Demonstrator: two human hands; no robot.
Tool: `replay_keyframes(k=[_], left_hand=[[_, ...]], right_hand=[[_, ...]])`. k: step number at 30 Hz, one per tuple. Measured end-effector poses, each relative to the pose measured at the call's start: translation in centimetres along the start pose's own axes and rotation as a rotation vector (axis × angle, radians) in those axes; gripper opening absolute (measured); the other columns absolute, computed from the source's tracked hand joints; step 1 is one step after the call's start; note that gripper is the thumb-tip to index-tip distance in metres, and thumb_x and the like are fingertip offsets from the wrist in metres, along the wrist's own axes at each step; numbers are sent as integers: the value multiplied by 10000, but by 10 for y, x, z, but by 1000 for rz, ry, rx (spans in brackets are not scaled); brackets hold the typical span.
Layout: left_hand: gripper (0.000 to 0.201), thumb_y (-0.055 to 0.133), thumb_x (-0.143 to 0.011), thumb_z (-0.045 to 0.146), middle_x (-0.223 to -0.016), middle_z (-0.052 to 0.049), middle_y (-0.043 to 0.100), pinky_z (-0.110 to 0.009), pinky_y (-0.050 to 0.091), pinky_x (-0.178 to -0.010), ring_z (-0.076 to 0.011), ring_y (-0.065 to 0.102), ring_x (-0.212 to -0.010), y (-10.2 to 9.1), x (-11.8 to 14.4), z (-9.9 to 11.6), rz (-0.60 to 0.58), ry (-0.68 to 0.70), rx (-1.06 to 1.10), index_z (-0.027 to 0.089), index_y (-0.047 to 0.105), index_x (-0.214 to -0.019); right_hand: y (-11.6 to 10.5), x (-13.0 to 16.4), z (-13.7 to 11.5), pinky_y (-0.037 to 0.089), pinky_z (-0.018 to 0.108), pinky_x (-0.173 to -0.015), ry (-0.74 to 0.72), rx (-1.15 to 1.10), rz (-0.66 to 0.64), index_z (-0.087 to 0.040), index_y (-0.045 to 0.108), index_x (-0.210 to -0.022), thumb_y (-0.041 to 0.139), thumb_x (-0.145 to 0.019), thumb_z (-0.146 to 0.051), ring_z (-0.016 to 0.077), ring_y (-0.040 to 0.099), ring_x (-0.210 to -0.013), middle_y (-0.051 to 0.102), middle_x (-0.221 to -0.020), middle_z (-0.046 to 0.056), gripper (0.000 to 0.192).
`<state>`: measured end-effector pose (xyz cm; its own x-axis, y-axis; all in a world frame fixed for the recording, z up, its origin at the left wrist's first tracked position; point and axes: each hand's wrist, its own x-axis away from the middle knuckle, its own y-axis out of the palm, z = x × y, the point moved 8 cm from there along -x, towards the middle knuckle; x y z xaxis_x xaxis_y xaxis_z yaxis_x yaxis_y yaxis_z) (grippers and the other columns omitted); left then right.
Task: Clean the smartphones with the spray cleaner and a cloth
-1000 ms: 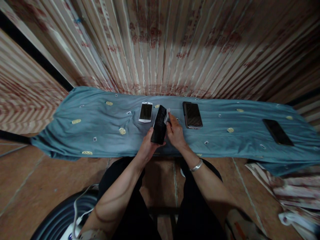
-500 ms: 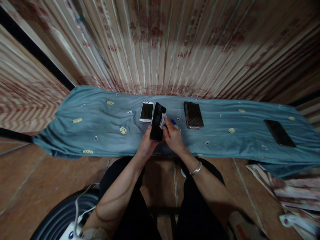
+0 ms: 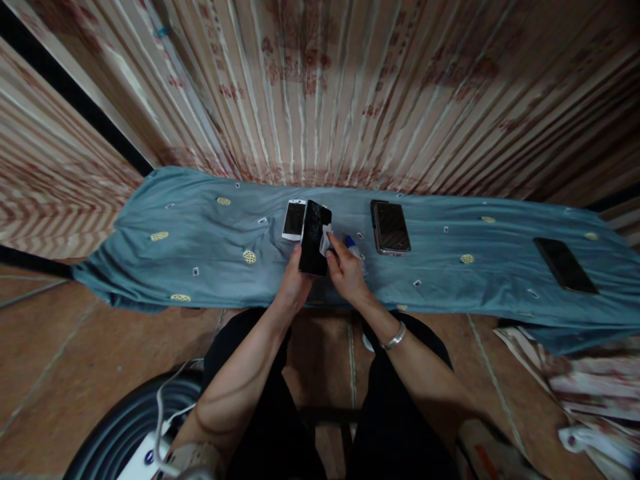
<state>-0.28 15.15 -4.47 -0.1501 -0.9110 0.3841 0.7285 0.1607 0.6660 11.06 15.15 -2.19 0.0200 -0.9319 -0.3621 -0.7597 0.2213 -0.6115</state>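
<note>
Two bare hands are seen at the near edge of a blue cloth (image 3: 165, 260) that is spread over a low surface; a black phone (image 3: 315, 238) is held upright above the cloth, its cracked screen turned toward the camera and its top tilted slightly away; the left hand (image 3: 294, 288) is closed around the phone's lower end, so that the greater part of the handset rises clear above the grip; the right hand (image 3: 345, 272) is set just beside the phone's right edge, its fingertips pinched together on a small white wipe (image 3: 326, 239) that is pressed against that edge about halfway up; a silver bangle (image 3: 393, 339) is worn on the right wrist; a small bottle with a blue cap (image 3: 352, 245) is partly hidden behind the right hand, lying on the cloth; a white phone (image 3: 293, 219) lies flat on the cloth just behind and to the left of the held phone, partly covered by it; a dark phone with a metal rim (image 3: 391, 227) lies flat to the right, near but apart; another black phone (image 3: 565, 265) lies well apart at the far right of the cloth; striped, red-printed sheeting (image 3: 320, 87) is seen behind the cloth.
</note>
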Motion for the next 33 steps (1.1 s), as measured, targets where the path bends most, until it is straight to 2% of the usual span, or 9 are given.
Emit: replay_keyframes(k=[5,9,14,21,27,33], left_hand=[[459,328,-1043,349,-1192,-116,748,-358,422,-1135,-224,593,-1306,7,3,8,15,16,32,100,650,-1257],[440,315,-1042,337,-1112,-86,775,-377,428,-1128,-228,593,-1307,6,2,11,41,31,9,149,673,-1216],[403,392,-1004,413,-1179,-78,757,-417,514,-1015,-256,615,-1276,2,-3,12,29,37,-45,236,693,-1207],[407,422,-986,439,-1192,-101,743,-395,523,-984,-269,621,-1261,-6,-8,14,87,51,-42,208,702,-1170],[389,434,-983,441,-1153,-95,757,-403,512,-1002,-273,637,-1235,-8,-10,11,74,44,-52,215,716,-1127],[414,445,-986,471,-1142,-116,760,-406,509,-1017,-277,642,-1229,-8,-11,8,58,27,-43,184,715,-1117]], right_hand=[[3,3,-7,456,483,-1173,-49,-18,-15,-154,508,-1493,385,-1000,-273,251,571,-1368,606,-1468,116,521],[5,6,-7,459,476,-1173,-49,-25,-42,-180,513,-1493,400,-980,-235,238,580,-1358,603,-1476,88,528],[6,10,-5,469,496,-1162,-51,-54,-75,-223,500,-1510,428,-932,-167,235,588,-1347,597,-1484,58,585],[5,17,-10,474,514,-1158,-81,-64,-119,-255,510,-1506,480,-963,-209,242,598,-1338,623,-1456,55,545],[2,18,-10,518,496,-1115,-101,-36,-101,-238,599,-1426,547,-980,-265,269,651,-1268,686,-1371,85,449],[2,17,-7,547,485,-1070,-87,-41,-96,-255,602,-1418,605,-961,-294,271,684,-1208,706,-1337,85,458]])
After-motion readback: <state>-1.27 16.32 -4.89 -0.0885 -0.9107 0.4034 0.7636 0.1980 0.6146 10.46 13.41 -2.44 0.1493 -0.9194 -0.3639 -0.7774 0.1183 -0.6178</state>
